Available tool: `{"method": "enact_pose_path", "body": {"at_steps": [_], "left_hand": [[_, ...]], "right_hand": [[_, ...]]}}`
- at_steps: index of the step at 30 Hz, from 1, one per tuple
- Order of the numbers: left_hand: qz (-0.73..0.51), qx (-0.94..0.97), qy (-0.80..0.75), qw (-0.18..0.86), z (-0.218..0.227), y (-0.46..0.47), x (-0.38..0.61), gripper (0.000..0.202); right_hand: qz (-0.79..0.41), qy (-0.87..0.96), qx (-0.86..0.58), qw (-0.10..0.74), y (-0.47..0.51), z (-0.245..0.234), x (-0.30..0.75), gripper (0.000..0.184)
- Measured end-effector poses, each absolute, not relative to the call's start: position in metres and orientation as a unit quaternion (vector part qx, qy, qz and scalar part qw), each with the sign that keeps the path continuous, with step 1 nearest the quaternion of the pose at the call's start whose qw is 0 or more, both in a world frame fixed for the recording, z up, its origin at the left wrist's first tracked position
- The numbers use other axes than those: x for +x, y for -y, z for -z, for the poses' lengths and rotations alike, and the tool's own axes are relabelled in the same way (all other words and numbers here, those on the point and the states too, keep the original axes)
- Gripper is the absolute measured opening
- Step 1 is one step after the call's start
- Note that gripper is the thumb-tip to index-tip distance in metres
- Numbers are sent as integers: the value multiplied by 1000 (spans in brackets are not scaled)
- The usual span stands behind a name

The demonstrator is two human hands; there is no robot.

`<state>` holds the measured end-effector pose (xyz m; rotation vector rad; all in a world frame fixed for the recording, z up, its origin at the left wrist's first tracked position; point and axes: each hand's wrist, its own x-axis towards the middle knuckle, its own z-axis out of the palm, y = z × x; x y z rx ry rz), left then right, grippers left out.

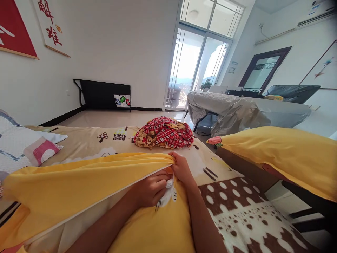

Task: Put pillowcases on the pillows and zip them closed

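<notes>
While the right hand (181, 169) pinches the gathered upper edge of the yellow fabric cover (92, 182), the left hand (151, 189) sits curled closed just beneath it; what its fingers grip is hidden, so I cannot tell. Cover lies across the near side of the bed, pale-edged side slanting down toward the lower left, with pale fabric (72, 228) showing below. Step in hand, judged: working at the cover's edge with both hands; the next move seems to call for a firm right pinch and free left fingers. Left forearm crosses the pale fabric and blocks part of it. Close in front is a yellow piece with a whiskered white face (169, 199). Around: red plaid cloth (171, 131) bunched just beyond the hands, pink-and-white pillow (43, 151) at left, yellow pillow (286, 151) at right, well clear of the work
</notes>
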<state>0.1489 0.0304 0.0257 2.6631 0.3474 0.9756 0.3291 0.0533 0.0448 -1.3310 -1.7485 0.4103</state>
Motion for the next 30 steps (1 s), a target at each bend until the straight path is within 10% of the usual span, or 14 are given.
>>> {"method": "enact_pose_path", "body": {"at_steps": [30], "left_hand": [[-434,617,-348,557,-2,-57,171,27]], "right_hand": [[-99,758,-578,286,-41,-51,325,19]]}}
